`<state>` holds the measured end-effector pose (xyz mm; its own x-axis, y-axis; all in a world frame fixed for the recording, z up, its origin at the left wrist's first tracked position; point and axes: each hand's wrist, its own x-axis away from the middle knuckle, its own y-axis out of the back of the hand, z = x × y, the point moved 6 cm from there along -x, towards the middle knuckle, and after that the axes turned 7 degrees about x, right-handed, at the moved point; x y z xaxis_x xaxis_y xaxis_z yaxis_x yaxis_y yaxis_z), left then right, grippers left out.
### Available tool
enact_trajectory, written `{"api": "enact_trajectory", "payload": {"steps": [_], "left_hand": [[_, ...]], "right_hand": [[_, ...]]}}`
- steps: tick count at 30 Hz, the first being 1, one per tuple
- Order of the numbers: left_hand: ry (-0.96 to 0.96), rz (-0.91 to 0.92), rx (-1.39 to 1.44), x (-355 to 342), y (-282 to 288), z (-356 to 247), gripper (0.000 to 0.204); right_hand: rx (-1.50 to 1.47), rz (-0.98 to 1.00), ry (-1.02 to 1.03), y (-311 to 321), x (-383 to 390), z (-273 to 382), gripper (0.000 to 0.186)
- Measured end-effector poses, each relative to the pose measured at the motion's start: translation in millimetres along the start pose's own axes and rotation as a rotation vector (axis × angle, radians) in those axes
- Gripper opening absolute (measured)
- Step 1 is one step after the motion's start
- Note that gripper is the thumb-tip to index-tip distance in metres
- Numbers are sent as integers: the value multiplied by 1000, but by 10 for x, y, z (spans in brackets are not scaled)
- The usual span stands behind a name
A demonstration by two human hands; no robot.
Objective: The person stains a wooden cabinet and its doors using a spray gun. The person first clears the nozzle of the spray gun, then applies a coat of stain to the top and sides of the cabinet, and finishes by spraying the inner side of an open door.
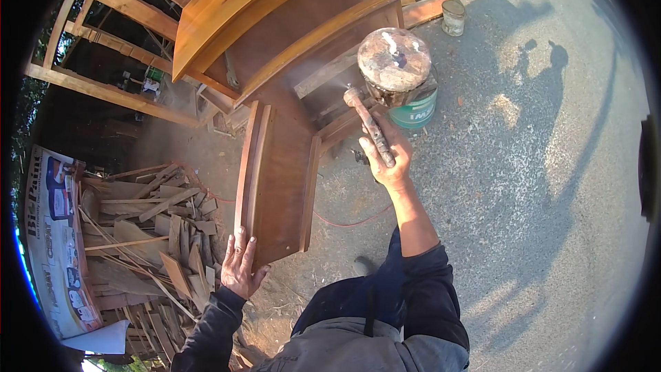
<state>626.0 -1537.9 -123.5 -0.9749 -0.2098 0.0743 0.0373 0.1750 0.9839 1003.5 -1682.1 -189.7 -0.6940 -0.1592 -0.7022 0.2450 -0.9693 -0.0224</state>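
My right hand [390, 158] is closed around a paint-smeared spray gun [372, 124], its nozzle pointing up and to the left. Pale mist hangs by the nozzle. Just right of the gun is a round, stained, lidded cup [394, 62]; where it joins the gun is hard to see. My left hand [241, 265] rests on the near left corner of a reddish-brown wooden panel [282, 189] with raised side rails, its fingers stretched along the edge. Beyond the panel stands a large curved, varnished wooden furniture piece [255, 34].
A green bucket [413, 111] stands behind the lidded cup. Scrap wood [162, 234] is heaped at left beside a printed banner [58, 241]. A wooden frame [124, 7] rises at far left. A small can [453, 17] sits farther back. A thin red hose [354, 224] crosses the ground.
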Motion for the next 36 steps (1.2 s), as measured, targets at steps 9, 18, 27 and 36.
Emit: {"api": "enact_trajectory", "payload": {"steps": [9,18,27,36], "left_hand": [[23,22,385,-88,-485,-647,79],[49,134,577,-437,-1027,-1005,72],[230,150,618,-526,-1285,-702,72],[307,225,672,-487,-1522,-768,68]], "right_hand": [[209,-211,10,837,-976,-199,35],[187,-159,-142,776,-959,-921,37],[339,-49,-212,817,-234,-1797,37],[451,19,-411,990,532,-2083,35]]}}
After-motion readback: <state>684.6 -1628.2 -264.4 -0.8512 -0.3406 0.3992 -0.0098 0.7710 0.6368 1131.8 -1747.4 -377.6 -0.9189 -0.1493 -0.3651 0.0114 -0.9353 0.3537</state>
